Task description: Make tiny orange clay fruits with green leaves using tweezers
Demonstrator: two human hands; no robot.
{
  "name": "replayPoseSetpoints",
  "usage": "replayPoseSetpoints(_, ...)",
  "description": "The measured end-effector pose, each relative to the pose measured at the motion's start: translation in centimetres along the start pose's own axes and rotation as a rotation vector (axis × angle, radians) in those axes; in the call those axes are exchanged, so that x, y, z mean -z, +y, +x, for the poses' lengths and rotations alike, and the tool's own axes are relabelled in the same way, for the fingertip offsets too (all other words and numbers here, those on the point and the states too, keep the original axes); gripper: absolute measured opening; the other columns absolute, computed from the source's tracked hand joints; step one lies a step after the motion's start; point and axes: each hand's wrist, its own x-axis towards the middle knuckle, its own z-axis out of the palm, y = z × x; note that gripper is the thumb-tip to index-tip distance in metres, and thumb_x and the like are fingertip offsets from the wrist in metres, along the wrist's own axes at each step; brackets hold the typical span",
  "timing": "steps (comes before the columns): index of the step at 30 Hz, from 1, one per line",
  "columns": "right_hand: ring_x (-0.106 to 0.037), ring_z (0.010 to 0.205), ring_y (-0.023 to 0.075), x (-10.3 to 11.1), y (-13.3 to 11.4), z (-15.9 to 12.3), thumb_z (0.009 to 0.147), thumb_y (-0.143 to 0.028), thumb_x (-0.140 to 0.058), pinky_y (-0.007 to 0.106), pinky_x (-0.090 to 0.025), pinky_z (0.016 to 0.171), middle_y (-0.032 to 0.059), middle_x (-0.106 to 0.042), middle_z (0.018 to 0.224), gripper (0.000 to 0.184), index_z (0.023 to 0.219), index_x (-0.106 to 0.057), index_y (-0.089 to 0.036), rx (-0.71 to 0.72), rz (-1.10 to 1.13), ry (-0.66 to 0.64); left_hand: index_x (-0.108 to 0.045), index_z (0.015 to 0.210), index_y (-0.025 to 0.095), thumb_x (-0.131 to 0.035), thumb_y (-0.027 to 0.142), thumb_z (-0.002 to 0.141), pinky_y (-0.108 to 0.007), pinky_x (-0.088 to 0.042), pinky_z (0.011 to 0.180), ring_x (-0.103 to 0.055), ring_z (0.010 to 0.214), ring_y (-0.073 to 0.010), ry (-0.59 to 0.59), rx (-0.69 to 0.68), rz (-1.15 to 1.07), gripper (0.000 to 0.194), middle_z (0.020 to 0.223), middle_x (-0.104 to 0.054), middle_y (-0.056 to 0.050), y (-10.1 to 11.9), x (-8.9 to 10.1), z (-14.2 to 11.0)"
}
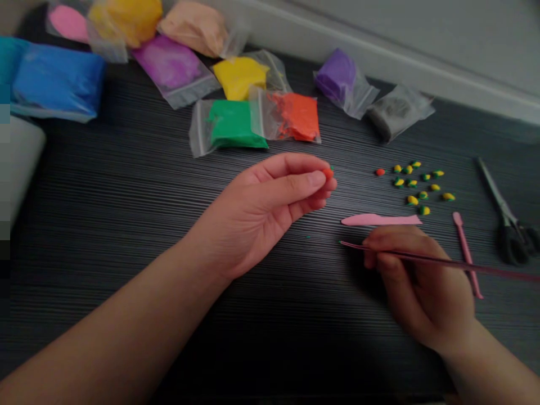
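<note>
My left hand (270, 202) is closed, pinching a small orange clay ball (328, 173) between thumb and fingertips. A speck of green shows on the ball's upper side. Lower right, my right hand (422, 287) grips long, thin pink tweezers (442, 261) like a pen. Their tip points left, apart from the ball, with a tiny green bit at its end. Just beyond the right hand lies a flat pink modelling knife (379, 220). Another slim pink modelling tool (467, 253) lies partly behind the tweezers. A green crumb (308, 237) rests on the dark table (169, 185).
Several small yellow-and-green clay pieces (412, 183) and one orange ball (380, 172) lie right of my left hand. Scissors (506, 214) are at far right. Bagged green clay (236, 125), orange clay (299, 117), purple clay (336, 75) and blue clay (59, 79) sit along the back.
</note>
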Motion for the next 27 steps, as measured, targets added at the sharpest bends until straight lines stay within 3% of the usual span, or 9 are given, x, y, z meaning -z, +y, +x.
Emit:
replayPoseSetpoints(5,-0.052,0.075,0.0152,0.3,-0.4,0.0,0.079,-0.008,-0.044,0.032,-0.044,0.069,0.0027,-0.052,0.077,0.021,0.096,-0.051,-0.019,-0.141,0.138,0.072,-0.063,0.075,0.016,-0.059,0.009,0.071,-0.020,-0.046,0.073,-0.061,0.073,-0.0091,-0.062,-0.029,0.014,0.009,0.074,-0.065,0.002,-0.2,-0.1,-0.2)
replayPoseSetpoints(11,-0.054,0.069,0.0134,1.7,-2.4,1.0,0.082,-0.014,-0.044,0.030,-0.046,0.066,0.0026,-0.054,0.078,0.015,0.093,-0.052,-0.019,-0.192,0.250,0.235,-0.063,0.077,0.015,-0.059,0.009,0.072,-0.019,-0.044,0.076,-0.059,0.075,-0.0081,-0.126,-0.021,0.026,0.009,0.077,-0.064,0.000,-0.1,-0.8,-1.0)
replayPoseSetpoints(15,-0.056,0.072,0.0144,3.8,-5.0,2.5,0.083,-0.018,-0.044,0.029,-0.047,0.065,0.0040,-0.056,0.080,0.012,0.090,-0.054,-0.018,-0.144,0.247,0.349,-0.062,0.078,0.016,-0.059,0.010,0.072,-0.019,-0.043,0.077,-0.058,0.075,-0.0077,-0.184,-0.055,0.032,0.010,0.077,-0.063,-0.001,1.0,-2.4,-2.2)
replayPoseSetpoints(21,-0.060,0.083,0.0197,8.2,-10.0,4.5,0.083,-0.019,-0.044,0.030,-0.053,0.065,0.0062,-0.061,0.086,0.014,0.091,-0.055,-0.021,-0.005,0.154,0.426,-0.062,0.077,0.018,-0.059,0.010,0.072,-0.018,-0.042,0.075,-0.056,0.077,-0.0085,-0.294,-0.189,0.064,0.010,0.077,-0.062,-0.001,5.0,-6.3,-4.5)
replayPoseSetpoints(27,-0.062,0.082,0.0225,9.3,-12.6,5.4,0.084,-0.016,-0.042,0.034,-0.055,0.062,0.0073,-0.061,0.089,0.016,0.095,-0.052,-0.022,0.062,0.207,0.571,-0.062,0.077,0.020,-0.058,0.013,0.073,-0.021,-0.042,0.078,-0.055,0.079,-0.0099,-0.406,-0.339,0.082,0.009,0.076,-0.062,0.000,7.5,-8.8,-5.5)
